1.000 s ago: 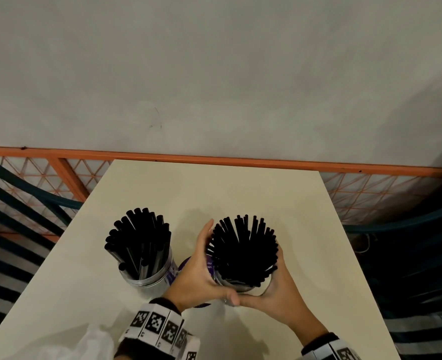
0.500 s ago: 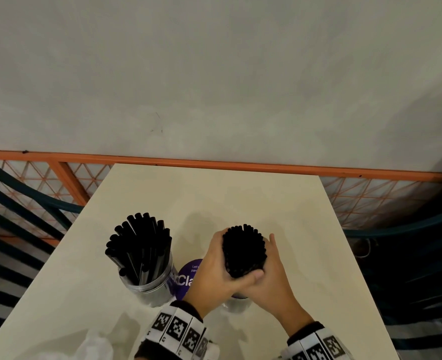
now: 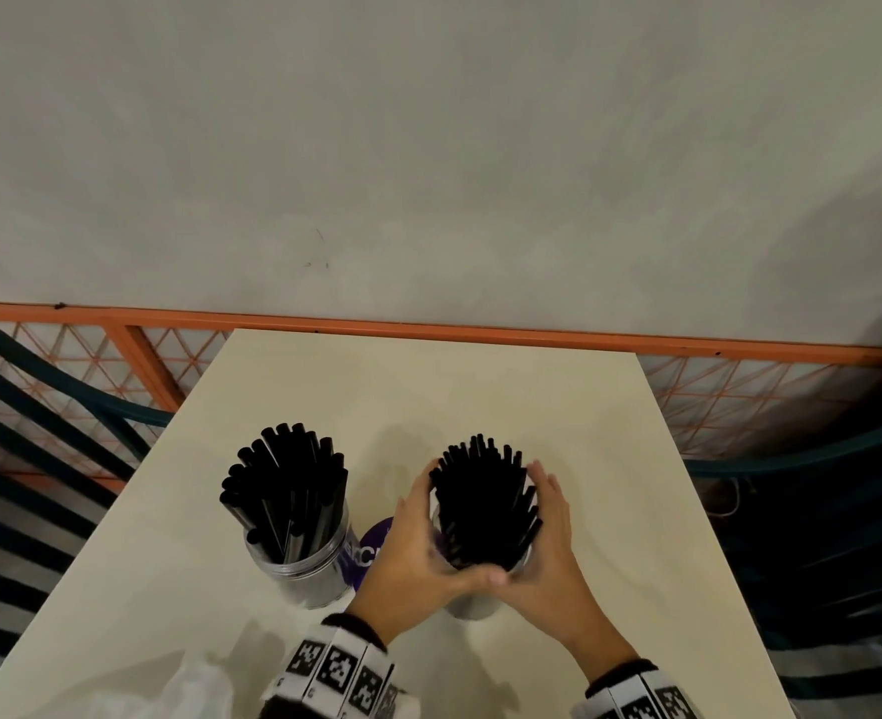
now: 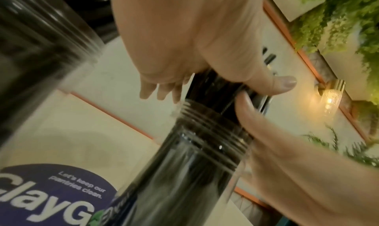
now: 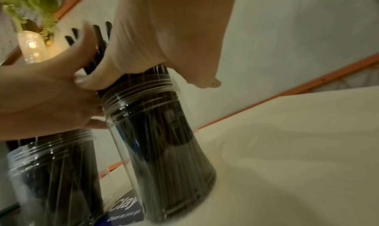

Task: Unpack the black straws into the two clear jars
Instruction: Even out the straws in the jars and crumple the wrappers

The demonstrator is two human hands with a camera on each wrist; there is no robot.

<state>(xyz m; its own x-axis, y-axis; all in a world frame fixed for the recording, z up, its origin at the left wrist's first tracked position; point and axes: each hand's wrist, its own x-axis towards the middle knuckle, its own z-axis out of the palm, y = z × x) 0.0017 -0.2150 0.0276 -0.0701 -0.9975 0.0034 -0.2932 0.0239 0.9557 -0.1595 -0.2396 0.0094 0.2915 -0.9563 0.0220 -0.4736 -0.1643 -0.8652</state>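
Two clear jars stand on the cream table (image 3: 428,386). The left jar (image 3: 304,573) holds a loose fan of black straws (image 3: 285,485) and nothing touches it. The right jar (image 3: 472,607) is packed with black straws (image 3: 485,505) that stick out above its threaded rim (image 4: 211,125). My left hand (image 3: 413,542) and right hand (image 3: 547,537) cup this bundle from both sides just above the rim. The thumbs meet at the near side and the fingers lie along the straws. In the right wrist view the same jar (image 5: 160,140) stands upright on the table.
A round purple sticker (image 3: 374,544) lies on the table between the jars. A crumpled clear wrapper (image 3: 195,687) lies at the near left edge. Dark slatted chairs (image 3: 39,459) flank the table, and an orange rail (image 3: 480,332) runs along its far edge.
Half a second ago both hands squeezed the straw tops into a tight bunch. Now the hold is looser, lower on the bundle, and the straws fan out again.
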